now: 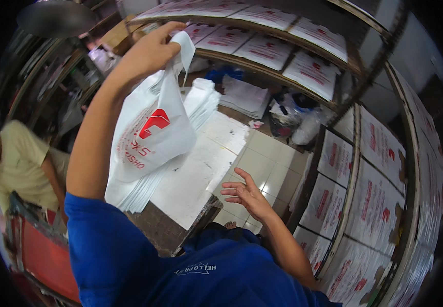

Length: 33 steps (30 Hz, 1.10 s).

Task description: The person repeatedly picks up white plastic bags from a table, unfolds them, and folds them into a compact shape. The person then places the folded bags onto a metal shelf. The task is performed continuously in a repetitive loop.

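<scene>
My left hand is raised at the upper left, its fingers pinched on the top corner of a white bag with red print. The bag hangs down from that hand, slightly crumpled, over a stack of white bags on the table. Partly hidden behind it, more folded white bags lie in a pile. To the right of the table's edge, my right hand hovers over the floor with its fingers apart and nothing in them.
A white board covers part of the dark table. Racks with printed white sheets stand at the far side and on the right. Clear plastic bags sit below the far rack. A person in a yellow shirt is at the left.
</scene>
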Each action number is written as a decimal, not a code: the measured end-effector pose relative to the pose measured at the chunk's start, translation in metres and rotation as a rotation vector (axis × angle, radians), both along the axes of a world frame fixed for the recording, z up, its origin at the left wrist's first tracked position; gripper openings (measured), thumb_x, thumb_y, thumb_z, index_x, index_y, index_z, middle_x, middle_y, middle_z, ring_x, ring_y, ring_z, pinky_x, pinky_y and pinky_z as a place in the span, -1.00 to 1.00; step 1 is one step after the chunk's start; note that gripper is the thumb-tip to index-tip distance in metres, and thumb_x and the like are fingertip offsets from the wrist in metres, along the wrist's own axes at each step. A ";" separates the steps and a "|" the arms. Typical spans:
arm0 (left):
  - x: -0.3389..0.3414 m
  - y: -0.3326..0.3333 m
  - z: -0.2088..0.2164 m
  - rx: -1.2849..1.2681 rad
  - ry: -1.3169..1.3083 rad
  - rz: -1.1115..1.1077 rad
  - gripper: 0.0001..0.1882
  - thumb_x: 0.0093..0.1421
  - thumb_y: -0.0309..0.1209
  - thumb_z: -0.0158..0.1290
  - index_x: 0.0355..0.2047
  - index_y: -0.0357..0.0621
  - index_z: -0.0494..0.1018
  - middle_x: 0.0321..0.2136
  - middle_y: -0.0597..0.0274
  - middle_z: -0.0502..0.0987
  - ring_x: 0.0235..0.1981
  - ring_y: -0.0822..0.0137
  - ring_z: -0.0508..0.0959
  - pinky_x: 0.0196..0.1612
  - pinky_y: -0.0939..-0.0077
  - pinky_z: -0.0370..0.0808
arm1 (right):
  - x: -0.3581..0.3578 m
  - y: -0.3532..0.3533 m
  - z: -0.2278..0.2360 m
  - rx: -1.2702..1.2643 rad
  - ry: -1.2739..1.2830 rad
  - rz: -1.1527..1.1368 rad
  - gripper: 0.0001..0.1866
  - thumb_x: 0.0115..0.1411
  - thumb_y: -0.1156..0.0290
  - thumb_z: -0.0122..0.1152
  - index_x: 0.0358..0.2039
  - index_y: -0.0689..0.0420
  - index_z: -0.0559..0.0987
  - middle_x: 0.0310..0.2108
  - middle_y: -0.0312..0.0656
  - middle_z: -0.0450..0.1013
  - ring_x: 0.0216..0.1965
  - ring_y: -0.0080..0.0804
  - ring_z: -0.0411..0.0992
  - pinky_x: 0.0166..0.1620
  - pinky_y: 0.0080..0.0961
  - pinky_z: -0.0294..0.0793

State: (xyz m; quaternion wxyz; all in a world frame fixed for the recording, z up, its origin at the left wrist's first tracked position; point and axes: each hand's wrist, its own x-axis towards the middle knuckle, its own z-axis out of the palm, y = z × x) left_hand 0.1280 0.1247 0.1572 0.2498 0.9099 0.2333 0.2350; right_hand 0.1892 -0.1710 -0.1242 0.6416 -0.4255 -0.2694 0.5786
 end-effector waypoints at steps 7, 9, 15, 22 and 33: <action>0.050 -0.085 0.043 -0.169 -0.172 -0.363 -0.75 0.18 -0.33 -0.07 -0.15 -0.09 0.43 -0.43 0.42 0.46 -0.45 0.64 0.37 -0.43 0.72 0.28 | 0.022 -0.011 0.015 0.351 0.028 -0.323 -0.07 0.23 -0.23 -0.16 0.32 -0.23 -0.48 0.29 0.10 -0.01 0.30 -0.04 0.02 0.28 -0.12 -0.03; 0.062 -0.098 0.045 -0.204 -0.202 -0.403 -0.76 0.20 -0.30 -0.07 -0.17 -0.10 0.43 -0.44 0.42 0.46 -0.44 0.62 0.40 -0.42 0.72 0.30 | 0.033 -0.017 0.029 0.397 -0.046 -0.413 -0.07 0.24 -0.21 -0.15 0.32 -0.25 -0.49 0.30 0.10 -0.02 0.29 -0.04 0.03 0.28 -0.12 -0.01; 0.117 -0.122 0.025 -0.286 -0.213 -0.434 -0.66 0.26 -0.16 -0.11 -0.10 -0.09 0.43 -0.32 0.34 0.50 -0.36 0.54 0.47 -0.32 0.66 0.39 | 0.063 -0.076 0.056 0.495 -0.114 -1.025 -0.32 0.26 0.35 0.02 0.32 0.05 -0.04 0.14 -0.07 0.20 0.08 -0.34 0.28 0.10 -0.39 0.28; 0.179 -0.137 -0.047 -0.599 -0.127 -0.593 -0.43 0.29 0.10 -0.24 0.02 -0.06 0.42 -0.20 0.31 0.51 -0.24 0.48 0.51 -0.23 0.61 0.41 | 0.078 -0.176 0.070 0.295 -0.444 -1.224 -0.32 0.14 0.64 0.04 0.28 0.11 0.10 0.22 -0.21 0.09 0.15 -0.53 0.15 0.16 -0.57 0.13; 0.237 -0.282 -0.196 -1.055 0.032 -0.713 -0.68 0.25 -0.35 -0.17 -0.04 -0.12 0.43 -0.48 0.49 0.40 -0.58 0.66 0.20 -0.55 0.73 0.07 | -0.040 -0.296 0.056 -0.434 -0.986 -1.571 -0.44 0.13 0.55 0.13 0.18 0.16 0.32 0.00 -0.17 0.38 -0.09 -0.53 0.35 0.04 -0.56 0.30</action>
